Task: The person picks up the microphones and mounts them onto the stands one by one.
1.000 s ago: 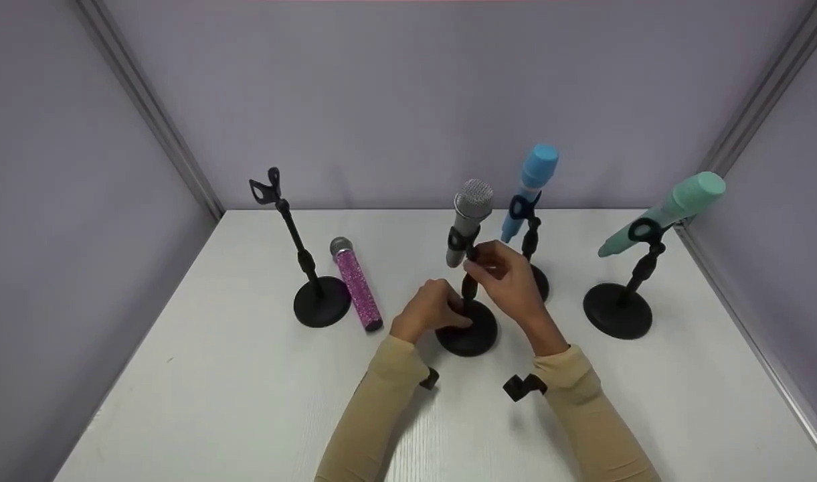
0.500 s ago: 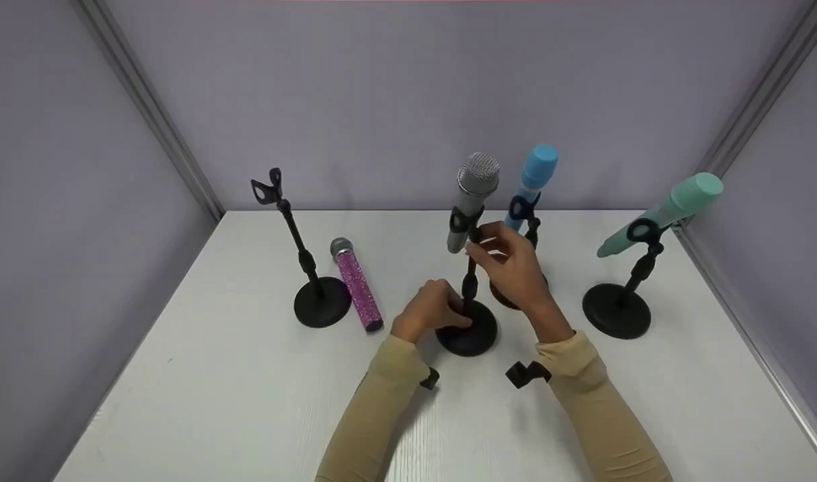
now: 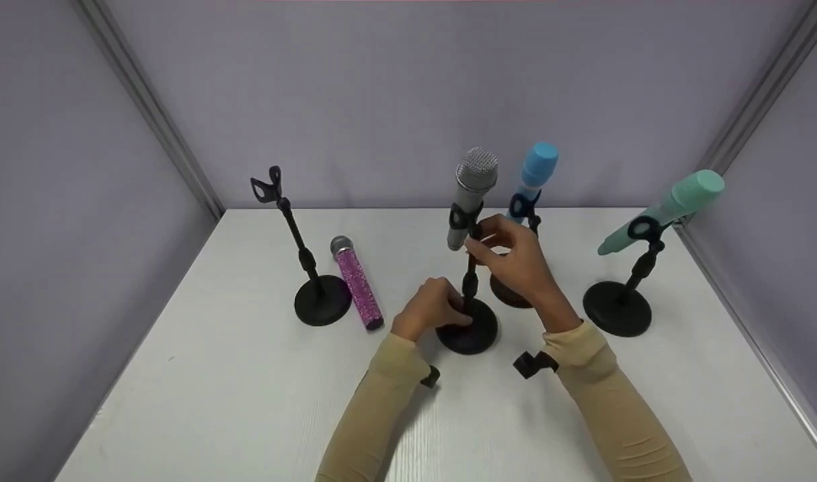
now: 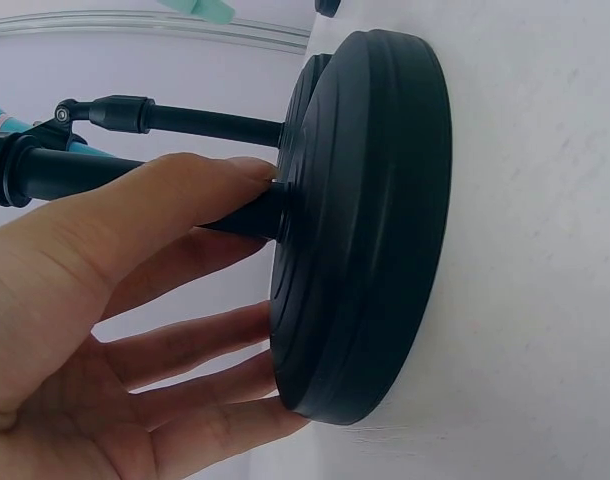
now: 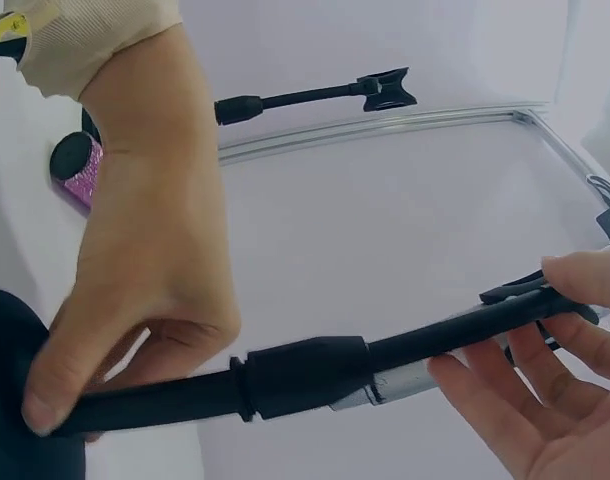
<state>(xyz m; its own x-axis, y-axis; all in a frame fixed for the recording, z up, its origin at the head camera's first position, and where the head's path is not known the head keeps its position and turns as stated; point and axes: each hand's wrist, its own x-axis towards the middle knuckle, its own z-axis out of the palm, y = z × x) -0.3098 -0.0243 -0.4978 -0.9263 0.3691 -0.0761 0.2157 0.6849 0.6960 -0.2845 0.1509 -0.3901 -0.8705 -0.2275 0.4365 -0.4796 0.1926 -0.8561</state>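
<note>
A silver microphone [image 3: 477, 175] sits tilted in the clip of a black desktop microphone stand [image 3: 467, 340] in the middle of the table. Low on this stand, my left hand [image 3: 429, 310] grips the pole, its thumb along the pole and other fingers against the round base [image 4: 380, 230] in the left wrist view. My right hand [image 3: 518, 261] pinches the thin upper pole just below the clip. Between both hands runs the thicker pole collar [image 5: 310, 375], seen in the right wrist view. The right hand partly hides the stand behind it.
Behind stands a blue microphone [image 3: 539, 166] on its stand, close to my right hand. A green microphone [image 3: 696, 193] rests on another stand at right. On the left, a glittery pink microphone [image 3: 359, 288] lies beside a stand with a bare clip [image 3: 267, 192]. Walls enclose the white table [image 3: 247, 402].
My right hand has moved up, and the silver microphone and clip have risen with it. More of the thin upper pole shows above the collar. My left hand has stayed at the base.
</note>
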